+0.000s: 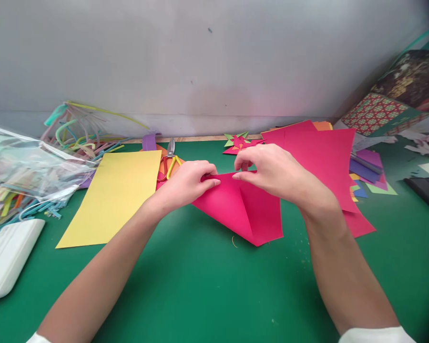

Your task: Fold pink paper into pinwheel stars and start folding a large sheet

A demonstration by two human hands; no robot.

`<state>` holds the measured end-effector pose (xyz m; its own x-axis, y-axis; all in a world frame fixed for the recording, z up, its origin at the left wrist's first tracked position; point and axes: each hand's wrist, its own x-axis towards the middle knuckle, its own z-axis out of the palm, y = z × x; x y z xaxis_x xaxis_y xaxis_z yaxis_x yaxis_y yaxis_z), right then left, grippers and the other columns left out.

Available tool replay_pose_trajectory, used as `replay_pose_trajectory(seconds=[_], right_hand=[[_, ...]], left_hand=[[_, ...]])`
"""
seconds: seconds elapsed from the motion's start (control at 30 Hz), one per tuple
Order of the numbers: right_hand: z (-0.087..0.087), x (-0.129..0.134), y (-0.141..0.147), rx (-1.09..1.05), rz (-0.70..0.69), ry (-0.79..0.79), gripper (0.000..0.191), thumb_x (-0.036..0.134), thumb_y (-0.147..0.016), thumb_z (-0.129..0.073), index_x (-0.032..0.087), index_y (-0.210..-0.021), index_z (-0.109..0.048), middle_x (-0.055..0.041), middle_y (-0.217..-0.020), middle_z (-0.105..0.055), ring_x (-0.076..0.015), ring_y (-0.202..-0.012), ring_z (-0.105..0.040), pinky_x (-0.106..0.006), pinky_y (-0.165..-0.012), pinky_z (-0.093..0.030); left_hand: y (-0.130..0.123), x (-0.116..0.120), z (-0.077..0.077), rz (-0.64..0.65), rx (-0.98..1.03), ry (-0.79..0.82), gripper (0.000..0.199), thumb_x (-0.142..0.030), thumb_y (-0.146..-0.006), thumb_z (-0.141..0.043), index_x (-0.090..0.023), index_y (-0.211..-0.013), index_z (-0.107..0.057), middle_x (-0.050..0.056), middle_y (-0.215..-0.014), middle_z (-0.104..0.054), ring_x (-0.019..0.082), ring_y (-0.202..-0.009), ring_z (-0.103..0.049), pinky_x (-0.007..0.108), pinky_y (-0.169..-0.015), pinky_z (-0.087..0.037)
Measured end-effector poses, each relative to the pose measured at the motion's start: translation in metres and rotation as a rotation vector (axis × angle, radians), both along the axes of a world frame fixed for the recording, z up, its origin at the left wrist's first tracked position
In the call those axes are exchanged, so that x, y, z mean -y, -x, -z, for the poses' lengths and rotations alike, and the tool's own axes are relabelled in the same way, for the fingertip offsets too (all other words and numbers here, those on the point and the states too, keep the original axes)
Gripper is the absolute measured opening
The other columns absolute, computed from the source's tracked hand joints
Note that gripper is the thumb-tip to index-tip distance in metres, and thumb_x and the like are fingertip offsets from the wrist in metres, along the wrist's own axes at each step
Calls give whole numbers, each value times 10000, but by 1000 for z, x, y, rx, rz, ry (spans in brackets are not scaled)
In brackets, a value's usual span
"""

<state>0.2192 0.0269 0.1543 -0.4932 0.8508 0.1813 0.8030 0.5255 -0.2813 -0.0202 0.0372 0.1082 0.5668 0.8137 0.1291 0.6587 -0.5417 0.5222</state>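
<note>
A sheet of pinkish-red paper, partly folded over with a crease running down its middle, is raised at its far edge above the green table. My left hand pinches that far edge between thumb and fingers. Close beside it, my right hand is closed at the same edge, thumb in front and fingers curled behind; the fingertips are partly hidden. Just beyond my left hand lies a pair of scissors with red and yellow handles. Red and green cut-paper shapes lie beyond my right hand.
A yellow sheet lies left. More red sheets are stacked right, near coloured paper pieces. Far left are bundled coloured strips, a clear plastic bag and a white device. A patterned bag stands at the back right.
</note>
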Motion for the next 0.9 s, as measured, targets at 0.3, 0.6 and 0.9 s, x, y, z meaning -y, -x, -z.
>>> replay_pose_trajectory(seconds=[0.3, 0.6, 0.9], right_hand=[[13, -2, -6, -214, -61, 172, 140, 277, -916, -678, 204, -814, -741, -26, -809, -747, -183, -751, -641, -314, -672, -390], [20, -9, -9, -338, -89, 356, 161, 314, -878, -690, 177, -862, -774, -35, -814, -749, -177, -742, -622, -298, -652, -406], [30, -16, -8, -353, -67, 375, 199, 355, -858, -704, 172, -818, -771, -35, -763, -734, -170, -709, -594, -305, -661, -402]], left_hand=[[-3, 16, -16, 5, 24, 23, 195, -310, -956, -575, -181, -851, -678, 25, -856, -685, 174, -797, -604, 291, -696, -391], [-1, 9, -3, 9, 23, -6, 259, -323, -1000, -516, -195, -900, -717, 35, -900, -729, 192, -856, -643, 301, -740, -427], [-1, 6, 1, 1, -30, -59, 241, -303, -991, -527, -199, -892, -721, 42, -893, -733, 201, -846, -653, 307, -726, -431]])
